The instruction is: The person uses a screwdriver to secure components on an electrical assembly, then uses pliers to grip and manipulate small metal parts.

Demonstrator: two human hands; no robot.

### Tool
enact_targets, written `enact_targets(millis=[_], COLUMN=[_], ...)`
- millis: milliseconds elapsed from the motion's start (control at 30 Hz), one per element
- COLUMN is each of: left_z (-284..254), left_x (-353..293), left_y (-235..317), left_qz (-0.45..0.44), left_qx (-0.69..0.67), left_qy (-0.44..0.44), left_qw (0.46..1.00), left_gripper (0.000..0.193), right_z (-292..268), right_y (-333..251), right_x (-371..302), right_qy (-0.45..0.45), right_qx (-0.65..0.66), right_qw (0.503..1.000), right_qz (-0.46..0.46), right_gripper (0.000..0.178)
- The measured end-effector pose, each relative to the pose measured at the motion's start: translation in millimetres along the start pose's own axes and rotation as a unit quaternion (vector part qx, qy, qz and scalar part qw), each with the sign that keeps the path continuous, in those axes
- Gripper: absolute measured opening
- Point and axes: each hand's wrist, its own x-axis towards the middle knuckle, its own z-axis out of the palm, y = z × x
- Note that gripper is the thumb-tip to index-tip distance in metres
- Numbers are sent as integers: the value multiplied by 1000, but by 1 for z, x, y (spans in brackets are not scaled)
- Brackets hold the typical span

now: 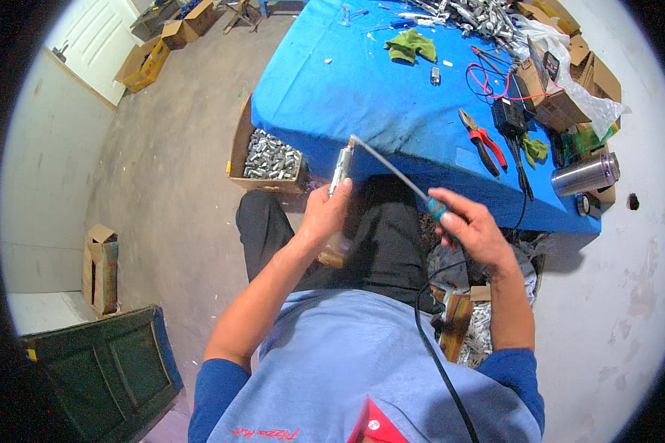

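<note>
**Holding a metal part and a soldering iron at a blue table**

Sitting at the lower middle of the frame, a person in a blue shirt and dark trousers works over their lap. Their left hand is closed around a slim metal cylinder, which stands nearly upright just left of centre, its top reaching the near edge of the blue table. Their right hand is wrapped around the blue-green handle of a soldering iron; the long thin shaft runs up and to the left, and its tip meets the top of the cylinder. A black cord runs from the handle down across the shirt to the bottom edge.

On the table, right of centre, lie red-handled pliers. A steel flask rests on its side further right, near the table's corner. A green cloth sits at the upper middle, with red wires and a black box to its right. Opened cardboard cartons and clear plastic crowd the upper right.

On the floor left of the table, an open cardboard box holds many small silvery metal parts. More boxes lie at the upper left, near a white door. A dark green cabinet fills the lower left.
</note>
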Motion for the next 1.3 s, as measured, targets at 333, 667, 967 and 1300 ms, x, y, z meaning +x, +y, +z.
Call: enact_targets(millis=[333, 667, 967, 1300], left_z=[5, -3, -4, -6], left_x=[16, 36, 40, 48], left_y=[-11, -44, -38, -20], left_qz=[7, 138, 132, 3], left_qx=[15, 157, 276, 22], left_qy=[22, 85, 114, 30], left_qw=[1000, 974, 945, 999], left_gripper=[41, 41, 53, 30], right_z=[14, 7, 2, 8], right_y=[4, -23, -33, -33], right_x=[-15, 0, 8, 16], right_qy=[25, -31, -79, -50], right_qx=[-97, -27, 65, -28], right_qw=[994, 994, 982, 989], right_qz=[-43, 97, 161, 133], right_gripper=[40, 39, 42, 42])
